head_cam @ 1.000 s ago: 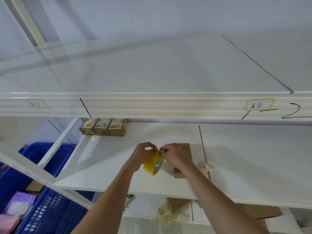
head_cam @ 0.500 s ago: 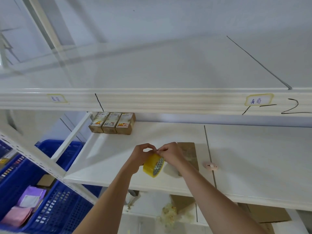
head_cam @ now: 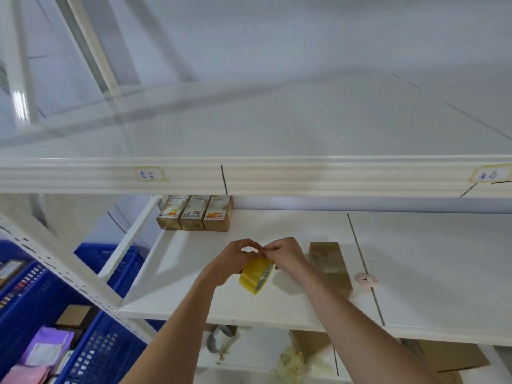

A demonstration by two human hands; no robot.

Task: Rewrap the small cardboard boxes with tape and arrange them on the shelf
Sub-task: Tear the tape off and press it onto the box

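My left hand (head_cam: 232,260) grips the yellow tape roll (head_cam: 256,274), my right hand (head_cam: 285,256) pinches its top edge, and the cardboard box (head_cam: 329,266) lies just right of them.

Wall: a pale, plain wall (head_cam: 304,37) rises behind the racking in front of me.
Upper shelf: a white board (head_cam: 277,128) at my eye level, its ribbed front edge carrying two handwritten paper labels (head_cam: 149,174) and black pen marks.
Uprights: white perforated metal posts (head_cam: 63,268) slant down to my left.
Crates: blue plastic crates (head_cam: 33,309) sit low on my left.
Light: soft, even, with a bright glint on the far-left post (head_cam: 20,103).
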